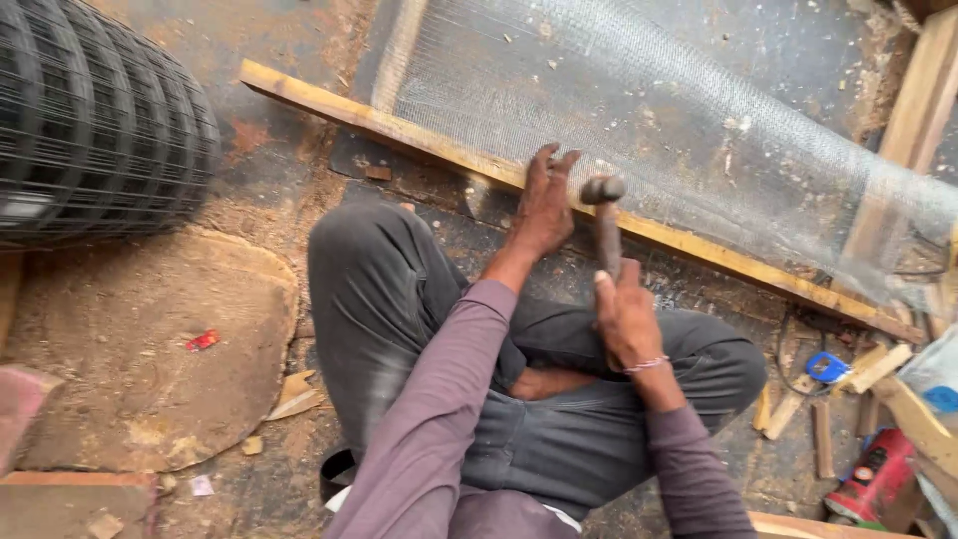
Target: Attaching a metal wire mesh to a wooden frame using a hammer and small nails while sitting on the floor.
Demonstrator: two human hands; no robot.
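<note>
A hammer (605, 228) is held raised in the right hand (627, 317), fingers wrapped shut around the handle, head up and poised just above a long wooden batten (419, 135). The left hand (545, 205) is laid flat on the batten at about 11 o'clock from the hammer head, fingers spread and curled over the far edge; whether a nail is pinched under them cannot be told. Fine wire mesh (639, 110) is stretched across the frame beyond the batten, toward 12 o'clock, its near edge lying along the wood.

The step in hand is judged to be the fastening of the mesh to the batten, caught between blows. The next move would call for a short, square strike close beside the left fingers, with the batten kept pinned so that the mesh stays taut.

The work is done seated cross-legged on the floor (150, 359). A roll of dark wire fencing (95, 120) lies at 10 o'clock, wood offcuts (798, 409) at 4 o'clock, with a red can (878, 479) beyond them.
</note>
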